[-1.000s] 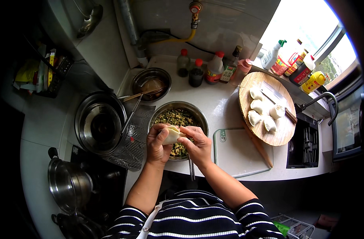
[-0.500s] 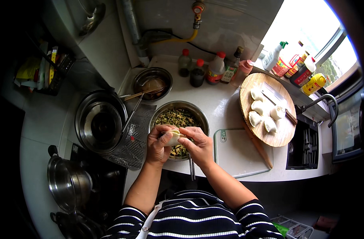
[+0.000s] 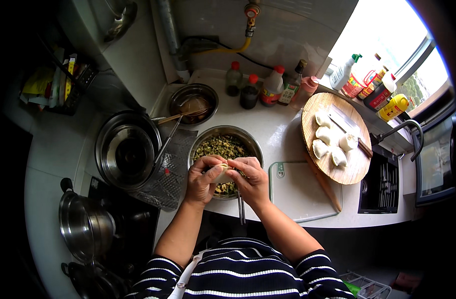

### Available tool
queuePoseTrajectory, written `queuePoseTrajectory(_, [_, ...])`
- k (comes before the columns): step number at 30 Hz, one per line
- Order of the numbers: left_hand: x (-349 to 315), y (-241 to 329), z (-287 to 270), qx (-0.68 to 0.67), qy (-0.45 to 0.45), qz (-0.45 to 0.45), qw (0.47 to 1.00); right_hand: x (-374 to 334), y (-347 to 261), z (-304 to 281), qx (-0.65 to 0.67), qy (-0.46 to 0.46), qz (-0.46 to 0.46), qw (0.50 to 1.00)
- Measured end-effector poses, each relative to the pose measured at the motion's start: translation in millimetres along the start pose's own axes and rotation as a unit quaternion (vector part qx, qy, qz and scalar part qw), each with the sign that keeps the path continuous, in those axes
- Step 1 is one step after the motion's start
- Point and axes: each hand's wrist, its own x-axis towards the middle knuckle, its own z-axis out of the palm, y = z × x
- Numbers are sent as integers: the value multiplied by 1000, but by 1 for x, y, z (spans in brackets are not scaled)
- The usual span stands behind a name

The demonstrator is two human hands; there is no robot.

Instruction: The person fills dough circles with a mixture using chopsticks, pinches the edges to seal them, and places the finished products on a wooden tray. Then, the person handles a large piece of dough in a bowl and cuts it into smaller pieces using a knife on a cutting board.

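Note:
Between my two hands is a pale dumpling (image 3: pixel 221 175), pinched along its edge over a steel bowl (image 3: pixel 257 147) of chopped green and yellow filling (image 3: pixel 222 147). My left hand (image 3: pixel 203 180) grips its left side; the fingers of my right hand (image 3: pixel 250 180) press on its right side. Both hands partly hide the dumpling. A pair of chopsticks (image 3: pixel 241 209) sticks out over the bowl's near rim. To the right, a round wooden board (image 3: pixel 345 172) carries several finished dumplings (image 3: pixel 323 133), a white lump of dough (image 3: pixel 348 142) and a knife (image 3: pixel 345 125).
A pale cutting board (image 3: pixel 302 199) lies right of the bowl, with a rolling pin (image 3: pixel 323 184) along the round board's edge. Bottles (image 3: pixel 272 87) line the back. Left are a pan with utensils (image 3: pixel 194 102), nested basins (image 3: pixel 128 152) and a steel pot (image 3: pixel 88 226). A sink (image 3: pixel 380 184) is right.
My fingers have closed further along the dumpling's edge, and less of its green filling shows. The hands stay over the bowl.

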Motion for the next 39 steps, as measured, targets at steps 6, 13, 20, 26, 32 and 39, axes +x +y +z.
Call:
queuePoseTrajectory(6, [2, 1, 2, 54, -15, -3, 998, 2, 6, -3, -39, -7, -56, 998])
queuePoseTrajectory(13, [0, -3, -6, 61, 86, -81, 991, -13, 11, -3, -10, -88, 89, 992])
queuePoseTrajectory(20, [10, 3, 17, 298, -5, 13, 955, -21, 32, 8, 72, -102, 133, 983])
queuePoseTrajectory(26, [6, 10, 27, 111, -43, -24, 993, -6, 27, 9, 163, -29, 99, 981])
queuePoseTrajectory(32, [11, -6, 3, 112, 14, -107, 988, -2, 18, 4, -40, -65, 29, 997])
queuePoseTrajectory(39, [10, -14, -19, 208, 71, -68, 973, -9, 27, -5, -131, -127, -65, 981])
